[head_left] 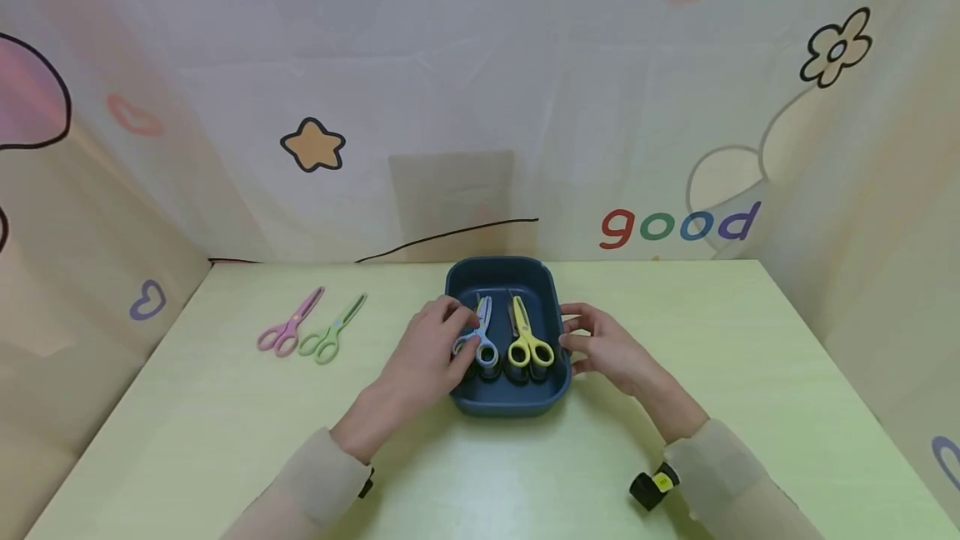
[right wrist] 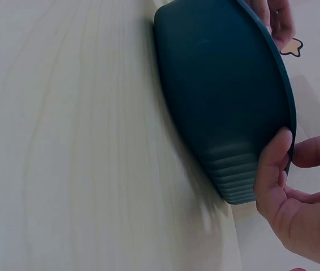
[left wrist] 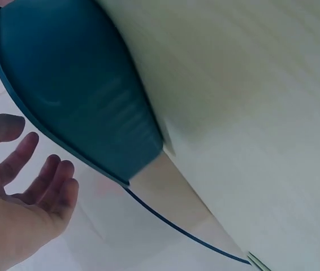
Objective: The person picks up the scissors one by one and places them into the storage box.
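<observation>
A dark blue plastic bin (head_left: 510, 408) stands on the table. Inside it lie light blue scissors (head_left: 484, 332) on the left and yellow scissors (head_left: 522, 327) on the right, with dark shapes under their handles that I cannot make out. My left hand (head_left: 435, 344) reaches over the bin's left rim, its loosely bent fingers close to the light blue scissors. In the left wrist view nothing shows between the fingers of that hand (left wrist: 30, 192). At the right rim, my right hand (head_left: 611, 348) pinches the bin's edge between thumb and finger, as the right wrist view shows.
Pink scissors (head_left: 291, 325) and green scissors (head_left: 332, 332) lie side by side on the table left of the bin. A patterned cloth (head_left: 352, 65) hangs behind the table's back edge. A small black device (head_left: 651, 487) sits at the right wrist.
</observation>
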A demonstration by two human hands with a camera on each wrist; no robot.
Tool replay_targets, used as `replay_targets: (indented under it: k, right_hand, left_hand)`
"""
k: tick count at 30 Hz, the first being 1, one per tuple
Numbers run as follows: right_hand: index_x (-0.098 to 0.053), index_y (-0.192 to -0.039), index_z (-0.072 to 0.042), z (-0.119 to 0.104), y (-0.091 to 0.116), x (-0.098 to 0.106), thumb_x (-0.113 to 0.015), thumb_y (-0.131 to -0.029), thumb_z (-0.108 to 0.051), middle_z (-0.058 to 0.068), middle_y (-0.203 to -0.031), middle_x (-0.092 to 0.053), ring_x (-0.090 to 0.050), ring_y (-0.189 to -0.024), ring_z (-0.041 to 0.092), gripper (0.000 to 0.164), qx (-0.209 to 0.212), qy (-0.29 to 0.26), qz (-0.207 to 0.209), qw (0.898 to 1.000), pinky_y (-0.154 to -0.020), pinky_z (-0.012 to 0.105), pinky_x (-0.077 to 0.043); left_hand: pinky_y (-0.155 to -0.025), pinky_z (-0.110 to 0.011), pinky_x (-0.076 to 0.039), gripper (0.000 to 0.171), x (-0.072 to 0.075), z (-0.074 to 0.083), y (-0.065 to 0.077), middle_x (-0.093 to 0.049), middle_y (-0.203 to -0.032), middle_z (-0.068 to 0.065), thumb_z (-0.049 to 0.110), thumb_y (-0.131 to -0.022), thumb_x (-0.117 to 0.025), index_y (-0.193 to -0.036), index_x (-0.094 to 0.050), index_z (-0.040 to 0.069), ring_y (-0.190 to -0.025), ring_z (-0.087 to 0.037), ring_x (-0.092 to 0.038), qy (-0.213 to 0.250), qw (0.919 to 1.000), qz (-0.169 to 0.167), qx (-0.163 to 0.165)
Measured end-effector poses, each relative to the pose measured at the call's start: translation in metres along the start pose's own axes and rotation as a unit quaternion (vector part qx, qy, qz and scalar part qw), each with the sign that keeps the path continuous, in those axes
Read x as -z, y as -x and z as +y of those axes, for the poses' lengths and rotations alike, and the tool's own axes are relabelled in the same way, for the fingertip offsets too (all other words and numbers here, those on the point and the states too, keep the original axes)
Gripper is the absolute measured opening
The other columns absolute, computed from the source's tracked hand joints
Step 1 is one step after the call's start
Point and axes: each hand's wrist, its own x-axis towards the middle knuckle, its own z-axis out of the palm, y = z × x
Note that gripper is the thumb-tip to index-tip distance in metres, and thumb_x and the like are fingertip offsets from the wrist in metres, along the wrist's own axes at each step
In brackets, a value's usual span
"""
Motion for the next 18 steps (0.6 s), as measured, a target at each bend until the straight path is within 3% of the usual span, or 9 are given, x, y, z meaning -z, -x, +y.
replay_targets:
  k: [9, 18]
  right_hand:
    - [-0.036, -0.150, 0.005, 0.001, -0.002, 0.002, -0.053, -0.103, 0.000, 0.022, -0.120, -0.047, -0.059, -0.087, 0.025, 0.051, -0.005, -0.003, 0.004, 1.000, -0.068, 0.033, -0.059]
    - [-0.036, -0.151, 0.005, 0.002, -0.002, 0.001, -0.053, -0.103, -0.001, 0.023, -0.121, -0.047, -0.059, -0.089, 0.027, 0.051, -0.006, 0.002, 0.005, 1.000, -0.069, 0.034, -0.059]
  left_hand:
    - [-0.088, -0.046, -0.044, 0.010, 0.013, -0.025, 0.012, -0.057, -0.107, -0.010, 0.014, -0.097, -0.071, -0.105, -0.066, 0.008, -0.101, -0.031, -0.053, 0.009, 0.9986, 0.030, 0.043]
    - [-0.088, -0.050, -0.043, 0.012, 0.024, -0.060, 0.027, -0.056, -0.107, -0.017, 0.012, -0.097, -0.070, -0.107, -0.066, 0.006, -0.102, -0.037, -0.052, -0.010, 0.9955, 0.034, 0.088]
